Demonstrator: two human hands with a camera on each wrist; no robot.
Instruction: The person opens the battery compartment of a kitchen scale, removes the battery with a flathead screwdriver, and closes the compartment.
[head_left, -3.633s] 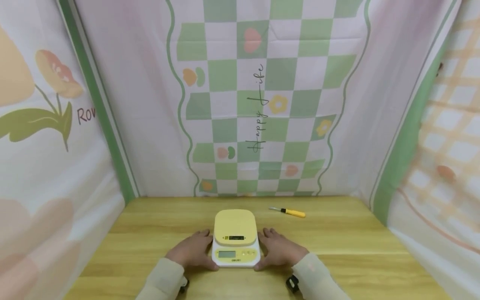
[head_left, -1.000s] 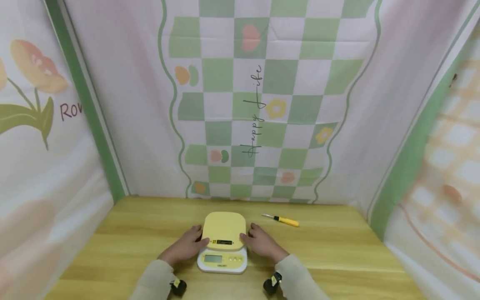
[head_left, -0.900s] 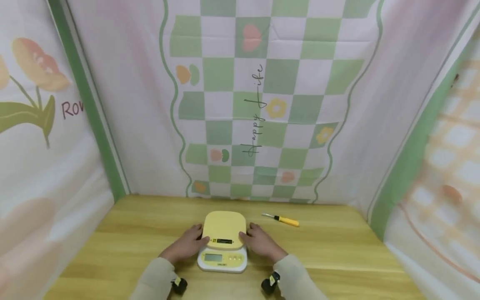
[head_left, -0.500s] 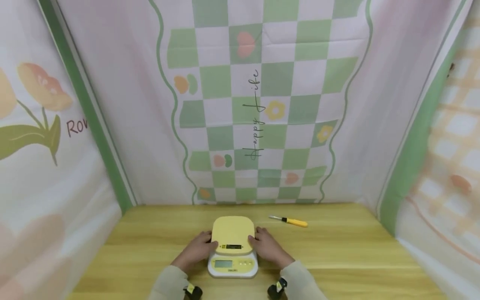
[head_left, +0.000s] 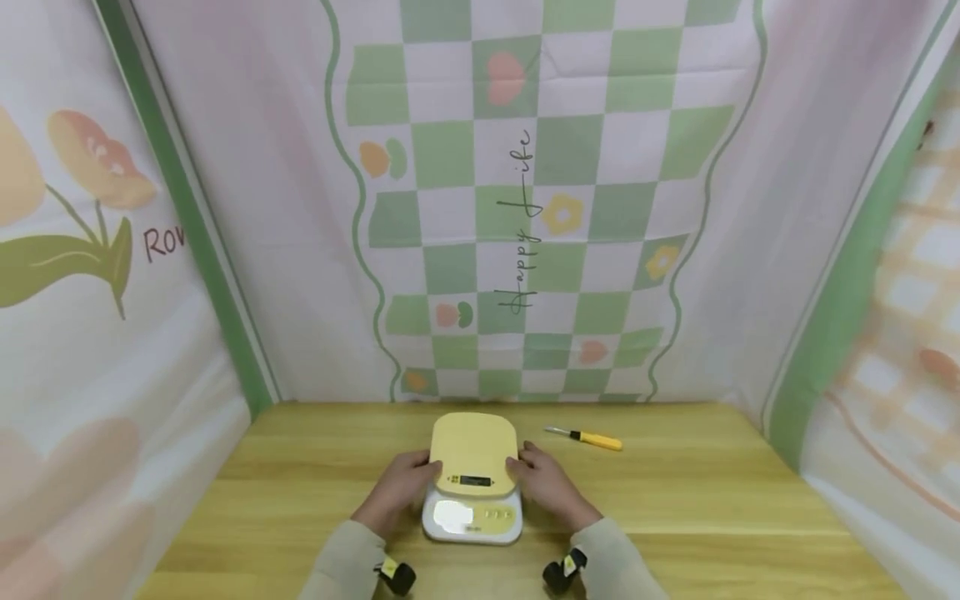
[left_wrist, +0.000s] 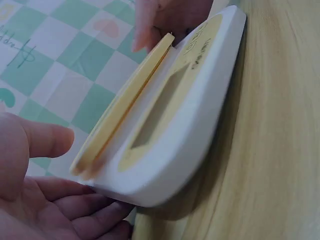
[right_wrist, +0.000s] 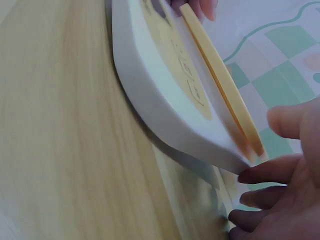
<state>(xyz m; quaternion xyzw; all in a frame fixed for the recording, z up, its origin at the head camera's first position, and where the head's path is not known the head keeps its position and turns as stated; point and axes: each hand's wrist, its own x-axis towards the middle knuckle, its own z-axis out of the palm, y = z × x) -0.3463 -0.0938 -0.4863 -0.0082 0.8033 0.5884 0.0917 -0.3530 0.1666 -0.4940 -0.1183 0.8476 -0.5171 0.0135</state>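
A yellow-and-white kitchen scale (head_left: 472,446) is between my two hands in the head view, its grey display now a bright white patch of glare. My left hand (head_left: 401,485) holds its left side, thumb at the yellow platform's edge. On the opposite side, my right hand (head_left: 553,487) holds it the same way. Both wrist views show fingers at the underside of the white base (left_wrist: 170,165) and thumbs on the platform side. A dark shadow runs beneath the base, and its far end stands off the wood in the right wrist view.
On the wooden table (head_left: 315,450), behind the scale and to the right, lies a small hand tool (head_left: 596,440) with a yellow handle, black collar and thin metal shaft. A checked cloth (head_left: 502,250) hangs behind the table, with printed cloths at both sides.
My hands have shifted from the scale's front corners to its sides, thumbs now at the platform. Most recently the scale has tilted or risen slightly, and its display has turned bright with glare.
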